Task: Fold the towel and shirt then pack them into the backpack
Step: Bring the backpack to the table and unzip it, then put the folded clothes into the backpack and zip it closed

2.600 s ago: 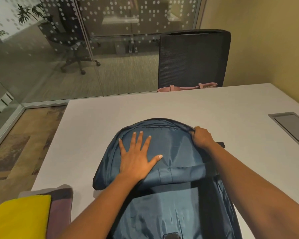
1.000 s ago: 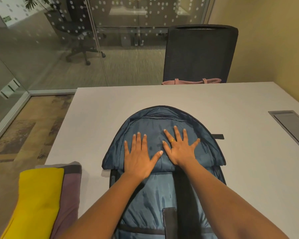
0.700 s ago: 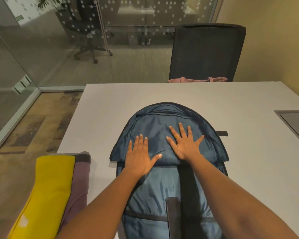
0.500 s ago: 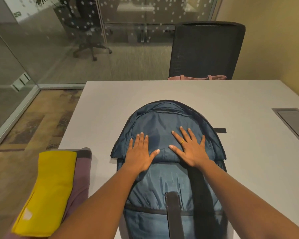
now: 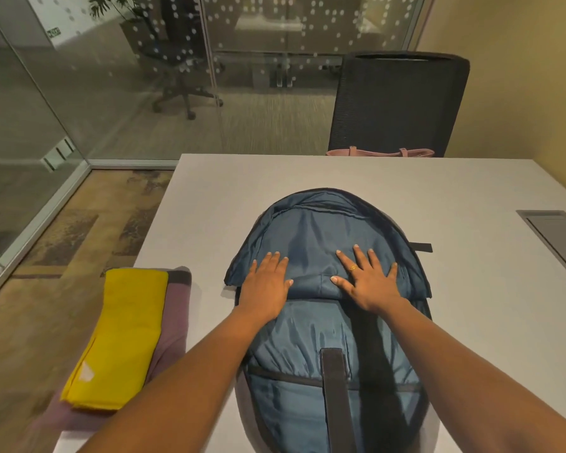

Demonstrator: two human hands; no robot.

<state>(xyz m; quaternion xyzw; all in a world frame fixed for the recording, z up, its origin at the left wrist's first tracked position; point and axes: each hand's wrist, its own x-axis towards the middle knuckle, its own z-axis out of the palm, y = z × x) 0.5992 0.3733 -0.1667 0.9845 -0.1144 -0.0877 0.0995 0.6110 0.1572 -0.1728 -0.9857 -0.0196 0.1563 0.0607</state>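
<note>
On the white table [image 5: 229, 191], near its middle, the blue backpack [image 5: 311, 233] lies flat with its top end pointing away. Both hands rest on its folded-over top flap, holding nothing. The left hand [image 5: 265, 286] lies flat with fingers straight and close together. The right hand [image 5: 368, 282] lies flat with fingers spread and a ring [image 5: 353, 267] on one.

At the table's left edge, well apart from the backpack, a folded yellow cloth [image 5: 121, 331] sits on a folded mauve cloth [image 5: 177, 308]; both overhang the edge slightly. Which is the towel and which the shirt is unclear.

Bare tabletop lies beyond the backpack and to its right, up to a grey hatch [image 5: 556, 233]. A black chair [image 5: 399, 103] stands at the far edge.

The backpack's near end is cut off by the frame, and the flap hides its opening.
</note>
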